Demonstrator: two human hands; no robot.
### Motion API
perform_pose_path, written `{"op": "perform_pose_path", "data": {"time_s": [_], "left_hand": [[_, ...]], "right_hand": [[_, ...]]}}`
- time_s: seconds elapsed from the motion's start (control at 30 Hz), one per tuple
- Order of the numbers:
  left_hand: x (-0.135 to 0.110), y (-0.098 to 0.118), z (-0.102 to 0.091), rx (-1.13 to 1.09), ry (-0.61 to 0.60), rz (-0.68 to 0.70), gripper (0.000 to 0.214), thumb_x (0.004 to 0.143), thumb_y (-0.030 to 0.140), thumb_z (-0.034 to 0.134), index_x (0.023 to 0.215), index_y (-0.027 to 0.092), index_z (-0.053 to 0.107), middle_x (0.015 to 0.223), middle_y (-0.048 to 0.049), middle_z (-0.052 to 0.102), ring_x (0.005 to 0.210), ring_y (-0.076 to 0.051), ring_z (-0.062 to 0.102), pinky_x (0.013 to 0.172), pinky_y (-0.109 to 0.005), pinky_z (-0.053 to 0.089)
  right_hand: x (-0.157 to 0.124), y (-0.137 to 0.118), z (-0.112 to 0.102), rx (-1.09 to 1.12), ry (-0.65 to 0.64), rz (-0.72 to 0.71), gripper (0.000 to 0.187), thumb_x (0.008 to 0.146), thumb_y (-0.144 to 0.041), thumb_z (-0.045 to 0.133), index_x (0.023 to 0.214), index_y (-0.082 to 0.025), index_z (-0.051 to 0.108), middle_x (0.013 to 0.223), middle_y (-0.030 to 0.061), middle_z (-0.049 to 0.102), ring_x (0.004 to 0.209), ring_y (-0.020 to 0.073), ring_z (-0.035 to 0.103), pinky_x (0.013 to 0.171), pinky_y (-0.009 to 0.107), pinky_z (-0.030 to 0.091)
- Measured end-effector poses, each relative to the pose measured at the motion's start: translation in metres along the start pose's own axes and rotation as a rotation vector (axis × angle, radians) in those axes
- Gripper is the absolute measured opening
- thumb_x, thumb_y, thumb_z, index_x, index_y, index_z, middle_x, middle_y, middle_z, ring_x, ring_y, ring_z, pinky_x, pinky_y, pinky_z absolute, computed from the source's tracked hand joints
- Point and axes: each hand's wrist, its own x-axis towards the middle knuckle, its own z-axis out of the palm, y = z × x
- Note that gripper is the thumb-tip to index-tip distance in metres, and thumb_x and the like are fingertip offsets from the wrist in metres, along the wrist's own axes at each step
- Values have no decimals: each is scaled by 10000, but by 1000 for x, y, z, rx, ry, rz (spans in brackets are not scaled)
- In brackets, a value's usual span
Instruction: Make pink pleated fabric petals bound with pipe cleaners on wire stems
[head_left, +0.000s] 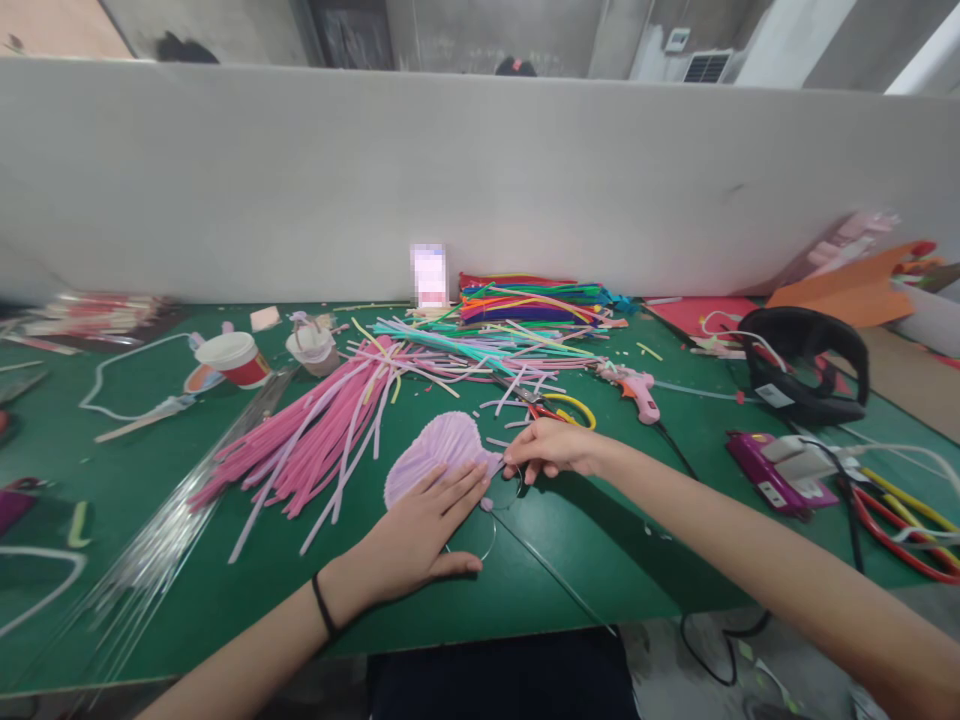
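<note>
My left hand (431, 525) lies flat, fingers stretched, across the lower right of a lilac, fuzzy, petal-like piece (442, 445) made of pipe cleaners. My right hand (544, 447) pinches at the right end of that piece, where a thin wire (519, 490) curves down from the fingertips. Just what is between the thumb and finger is partly hidden. Below, a small lilac knob (487, 505) sits by the top of a straight stem wire (555, 575) that runs to the table's front edge. Another thin wire loop (491, 540) shows beside my left thumb.
Pink pipe cleaners (322, 430) and clear-looking wires (180, 510) lie left. Pliers (559, 408) with yellow and red handles rest beyond my right hand, near a pink glue gun (637, 390). Coloured pipe cleaners (525, 300), a phone (429, 275) and a cup (236, 358) stand farther back.
</note>
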Motion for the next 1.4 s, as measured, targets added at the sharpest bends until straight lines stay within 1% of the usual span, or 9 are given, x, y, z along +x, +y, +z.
{"op": "perform_pose_path", "data": {"time_s": [0.13, 0.23, 0.3, 0.43, 0.6, 0.77, 1.13, 1.3, 1.4], "left_hand": [[4, -2, -8, -20, 22, 13, 817, 849, 663, 374, 1506, 248, 119, 1540, -104, 259, 1396, -269, 277, 1127, -415, 223], [17, -8, -14, -24, 55, 18, 720, 885, 617, 369, 1485, 245, 226, 1500, -108, 353, 1356, -254, 353, 1102, -396, 278], [28, -14, -14, -4, 71, 28, 662, 909, 587, 351, 1468, 242, 271, 1503, -107, 346, 1381, -264, 305, 1120, -434, 238], [42, -22, -5, -9, 87, 19, 619, 950, 521, 313, 1485, 229, 205, 1521, -103, 311, 1417, -242, 225, 1150, -456, 157], [39, -19, -5, -81, 134, 7, 537, 956, 448, 367, 1438, 222, 288, 1462, -100, 411, 1379, -241, 308, 1140, -460, 204], [38, -15, -11, -132, 182, -28, 431, 937, 385, 445, 1320, 193, 411, 1305, -111, 544, 1290, -249, 423, 1102, -452, 290], [40, -12, -14, -138, 238, -5, 290, 943, 261, 415, 1219, 191, 469, 1216, -115, 584, 1265, -246, 451, 1073, -474, 336], [40, -14, -10, -125, 266, 30, 327, 938, 214, 409, 1258, 215, 477, 1228, -94, 595, 1249, -232, 473, 1091, -474, 318], [39, -17, -7, -100, 282, 37, 325, 940, 223, 414, 1252, 214, 506, 1263, -103, 581, 1265, -232, 465, 1094, -477, 316]], "right_hand": [[-2, 1, 7, -32, 59, -55, 138, 743, -266, 690, 774, -133, 667, 883, 81, 744, 563, 93, 681, 298, 94, 270], [-3, 0, 9, 3, 66, -49, 120, 742, -237, 687, 781, -129, 654, 872, 81, 742, 592, 104, 696, 286, 90, 236], [-3, -2, 9, 51, 59, -27, 97, 748, -206, 671, 787, -120, 650, 898, 93, 740, 611, 110, 703, 277, 88, 214], [-2, -5, 8, 192, 64, 29, 101, 779, -207, 636, 774, -106, 632, 988, 130, 725, 620, 115, 705, 260, 92, 194], [-1, -5, 6, 255, 60, 30, 135, 763, -207, 657, 857, -110, 658, 995, 130, 723, 595, 97, 688, 261, 90, 198], [-3, -1, 7, 134, 27, -15, 176, 681, -194, 724, 836, -118, 693, 910, 106, 738, 549, 86, 665, 269, 99, 196], [-3, 7, 20, -103, 144, -199, 190, 794, -311, 629, 745, -130, 662, 774, 62, 732, 521, 93, 664, 321, 116, 229], [-3, 6, 21, -42, 140, -157, 179, 782, -313, 623, 773, -141, 672, 860, 63, 741, 526, 73, 650, 312, 128, 178], [-4, 5, 20, 14, 139, -128, 167, 769, -297, 615, 783, -147, 686, 896, 55, 744, 422, 18, 538, 310, 128, 173]]}}
